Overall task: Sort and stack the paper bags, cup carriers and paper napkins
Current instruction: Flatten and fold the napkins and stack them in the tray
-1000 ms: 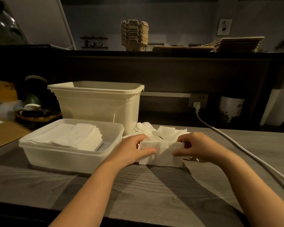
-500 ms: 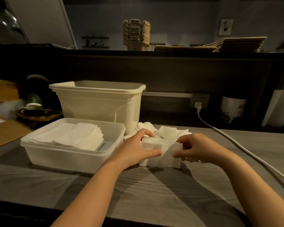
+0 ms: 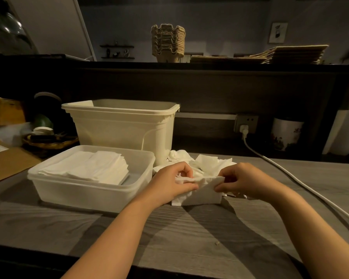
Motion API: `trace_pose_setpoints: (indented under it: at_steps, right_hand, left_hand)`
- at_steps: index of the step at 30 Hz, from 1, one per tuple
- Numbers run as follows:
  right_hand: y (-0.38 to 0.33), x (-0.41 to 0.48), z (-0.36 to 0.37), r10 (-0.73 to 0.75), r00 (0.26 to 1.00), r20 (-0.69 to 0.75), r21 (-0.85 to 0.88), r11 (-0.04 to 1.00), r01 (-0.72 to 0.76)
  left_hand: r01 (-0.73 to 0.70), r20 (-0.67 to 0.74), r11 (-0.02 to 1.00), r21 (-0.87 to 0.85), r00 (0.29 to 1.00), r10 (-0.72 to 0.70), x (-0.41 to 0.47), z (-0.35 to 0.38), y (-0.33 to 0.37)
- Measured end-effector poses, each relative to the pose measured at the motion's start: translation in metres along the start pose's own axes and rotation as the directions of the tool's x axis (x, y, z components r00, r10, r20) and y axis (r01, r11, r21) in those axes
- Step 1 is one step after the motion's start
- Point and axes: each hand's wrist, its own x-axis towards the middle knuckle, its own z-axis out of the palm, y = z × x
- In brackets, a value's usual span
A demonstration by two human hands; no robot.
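The left hand (image 3: 169,182) and right hand (image 3: 244,182) each pinched one end of a folded napkin (image 3: 201,195) low over the bench (image 3: 189,228) (its lower edge possibly touching; the light was dim). A loose heap (image 3: 206,162) lay at 12 o'clock of it, and the tray (image 3: 93,195) of stacked napkins (image 3: 97,168) at 9 o'clock. Risk: an uneven pull could tear or unfold the thin sheet, spoiling a square stack.

Bare tabletop (image 3: 109,228) near edge; shallow tray (image 3: 93,190) and tall bin (image 3: 125,127) block left, cable (image 3: 302,184) right.
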Motion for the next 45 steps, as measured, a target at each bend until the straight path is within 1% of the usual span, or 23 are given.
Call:
trace_pose_setpoints:
  at_steps: [3,7,9,11,12,13,17,19,21,24,25,26,29,32,34,37,40,45]
  right_hand:
    - [0.003,0.0,0.0,0.038,0.999,0.036,-0.005,0.999,-0.038]
    - [0.004,0.0,0.0,0.061,0.998,0.033,-0.007,0.998,-0.061]
    - [0.004,0.001,-0.001,0.036,0.999,-0.031,-0.01,0.999,-0.036]
    - [0.005,0.002,-0.002,0.0,0.993,-0.122,0.002,1.0,0.0]
    - [0.005,0.002,-0.003,-0.007,0.991,-0.136,0.006,1.0,0.008]
    - [0.005,0.002,-0.002,-0.008,0.992,-0.123,0.004,1.0,0.009]
    - [0.006,0.002,0.003,0.012,1.0,-0.02,0.037,0.999,-0.012]
    - [0.005,0.003,0.005,0.004,1.0,-0.023,0.062,0.998,-0.003]
    - [0.004,0.002,0.006,-0.001,0.999,-0.032,0.048,0.999,0.003]
    - [0.002,0.002,0.005,-0.034,0.994,-0.107,0.0,0.999,0.034]
    - [0.002,0.002,0.005,-0.049,0.987,-0.154,0.029,0.998,0.054]
    - [0.001,0.002,0.003,-0.056,0.978,-0.203,0.093,0.993,0.076]
    - [-0.002,0.0,0.0,-0.052,0.949,-0.31,0.333,0.929,0.16]
    - [-0.006,0.0,0.0,-0.05,0.923,-0.382,0.484,0.84,0.245]
    - [-0.007,-0.001,0.002,-0.052,0.915,-0.4,0.537,0.796,0.28]
    - [-0.01,-0.001,0.005,-0.124,0.911,-0.392,0.465,0.829,0.313]
    - [-0.013,-0.002,0.007,-0.194,0.903,-0.384,0.375,0.861,0.345]
    - [-0.015,-0.002,0.009,-0.207,0.877,-0.434,0.351,0.857,0.377]
  left_hand:
    - [0.008,-0.031,1.0,-0.019,0.999,-0.008,0.0,-0.002,-0.004]
    - [0.064,0.026,0.998,-0.028,0.998,-0.063,-0.001,-0.002,-0.004]
    - [0.047,-0.011,0.999,-0.019,0.999,-0.048,-0.001,-0.004,-0.001]
    - [0.05,-0.066,0.997,-0.055,0.996,-0.054,-0.001,-0.006,0.0]
    - [0.059,-0.081,0.995,-0.078,0.995,-0.065,-0.002,-0.007,-0.001]
    - [0.067,-0.087,0.994,-0.081,0.993,-0.074,-0.002,-0.007,-0.001]
    - [0.095,-0.039,0.995,0.035,0.995,-0.093,-0.004,-0.005,-0.003]
    - [0.096,-0.023,0.995,0.038,0.995,-0.096,-0.004,-0.004,-0.003]
    - [0.084,-0.033,0.996,0.007,0.996,-0.084,-0.003,-0.003,-0.002]
    - [0.051,-0.063,0.999,-0.018,0.997,-0.052,-0.004,-0.003,0.002]
    - [0.046,-0.073,0.999,-0.012,0.996,-0.047,-0.004,-0.003,0.004]
    - [0.042,-0.076,0.999,-0.007,0.996,-0.043,-0.004,-0.003,0.005]
    - [0.035,-0.024,0.997,-0.075,0.999,-0.037,-0.003,-0.004,0.007]
    - [0.047,0.056,0.992,-0.116,0.998,-0.041,-0.003,-0.004,0.01]
    - [0.061,0.103,0.99,-0.126,0.994,-0.048,-0.004,-0.003,0.014]
    - [0.096,0.165,0.984,-0.15,0.984,-0.071,-0.007,-0.002,0.02]
    - [0.153,0.221,0.964,-0.219,0.97,-0.104,-0.008,0.0,0.022]
    - [0.233,0.302,0.936,-0.264,0.941,-0.149,-0.007,0.002,0.023]
